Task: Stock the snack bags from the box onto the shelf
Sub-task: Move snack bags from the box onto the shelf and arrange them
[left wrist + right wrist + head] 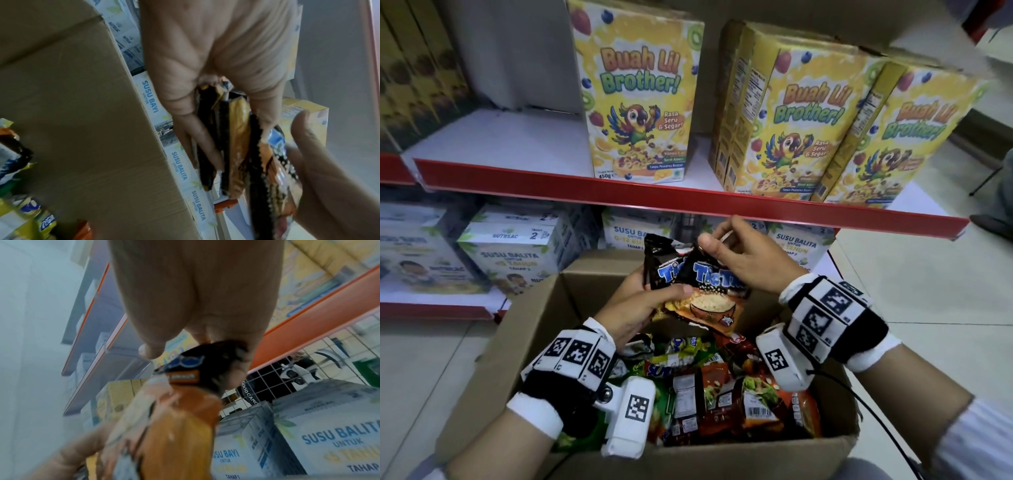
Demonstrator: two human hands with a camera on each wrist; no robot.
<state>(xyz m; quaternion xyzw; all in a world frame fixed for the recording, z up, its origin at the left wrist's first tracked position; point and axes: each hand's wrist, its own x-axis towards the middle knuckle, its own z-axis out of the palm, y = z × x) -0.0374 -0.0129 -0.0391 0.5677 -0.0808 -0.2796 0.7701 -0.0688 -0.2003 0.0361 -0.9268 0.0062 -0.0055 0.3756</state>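
Above the open cardboard box point(524, 329) I hold a small stack of black-and-orange snack bags point(700, 291). My left hand point(640, 305) grips the stack from the left, thumb across the front bag. My right hand point(739, 253) pinches the front bag's top edge between thumb and fingers. In the left wrist view the fingers point(197, 142) lie between the bags point(236, 146), seen edge on. In the right wrist view the fingertips point(236, 369) pinch the bag's black top point(195, 369). More snack bags point(722, 387) fill the box.
The red-edged shelf point(654, 195) stands just beyond the box, with yellow cereal boxes point(640, 92) on it and bare board at its left point(500, 144). White milk cartons point(517, 246) fill the lower shelf. Tiled floor lies to the right.
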